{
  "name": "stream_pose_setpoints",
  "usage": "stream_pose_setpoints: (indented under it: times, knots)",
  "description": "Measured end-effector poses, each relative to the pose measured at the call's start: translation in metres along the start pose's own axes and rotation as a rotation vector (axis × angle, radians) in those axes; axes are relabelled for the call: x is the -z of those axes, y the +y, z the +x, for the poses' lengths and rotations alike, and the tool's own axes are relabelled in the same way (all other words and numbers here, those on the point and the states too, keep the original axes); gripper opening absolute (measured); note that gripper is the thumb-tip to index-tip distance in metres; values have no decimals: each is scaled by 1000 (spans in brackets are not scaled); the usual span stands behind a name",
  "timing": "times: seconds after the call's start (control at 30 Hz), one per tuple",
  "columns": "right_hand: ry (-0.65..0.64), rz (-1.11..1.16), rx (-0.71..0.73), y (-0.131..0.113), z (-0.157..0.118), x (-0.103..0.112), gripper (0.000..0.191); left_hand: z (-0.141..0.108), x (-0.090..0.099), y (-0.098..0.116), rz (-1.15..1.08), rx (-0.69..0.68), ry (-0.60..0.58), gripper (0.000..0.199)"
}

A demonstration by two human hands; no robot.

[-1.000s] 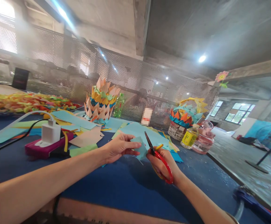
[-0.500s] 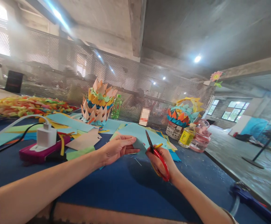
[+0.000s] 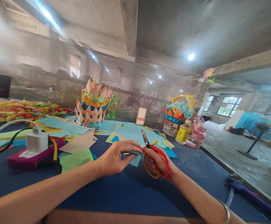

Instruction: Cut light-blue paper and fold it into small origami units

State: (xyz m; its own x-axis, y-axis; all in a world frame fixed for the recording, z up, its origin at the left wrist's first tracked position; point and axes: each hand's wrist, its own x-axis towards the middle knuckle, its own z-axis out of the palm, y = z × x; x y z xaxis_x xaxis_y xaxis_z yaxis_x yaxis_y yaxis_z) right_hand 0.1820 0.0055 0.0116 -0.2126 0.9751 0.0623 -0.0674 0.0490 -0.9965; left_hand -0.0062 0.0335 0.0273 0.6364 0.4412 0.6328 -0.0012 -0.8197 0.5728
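Observation:
Between the thumb and fingers of my left hand (image 3: 120, 157) is a small light blue paper piece (image 3: 135, 160), bent and hanging toward the table. My right hand (image 3: 156, 160) is closed on scissors (image 3: 163, 161) with red and yellow handles, their dark blades pointing up and away. The fingertips of both hands nearly meet at the paper's right edge. Just beyond them lies a stack of light blue sheets (image 3: 135, 133). A green sheet (image 3: 76, 160) and a beige sheet (image 3: 79, 143) rest left of my left hand.
A purple power strip (image 3: 32, 158) with a white charger (image 3: 36, 141) is at left. Behind stand a layered paper flower (image 3: 91, 105), a green bottle (image 3: 112, 107), a paper-trimmed basket (image 3: 171, 127), a yellow-labelled bottle (image 3: 183, 133) and a pink jug (image 3: 196, 135).
My left hand has turned, its back now upward, with the paper folded down under its fingers. The scissors have tilted slightly in my right hand. The view has shifted a little to the right.

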Motion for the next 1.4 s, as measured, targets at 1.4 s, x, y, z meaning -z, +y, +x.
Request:
stream_pose_setpoints:
  times: [1.4]
  knots:
    - [412,-1033,223,-24,7,54,45,4,6,-21,376,117,243,35]
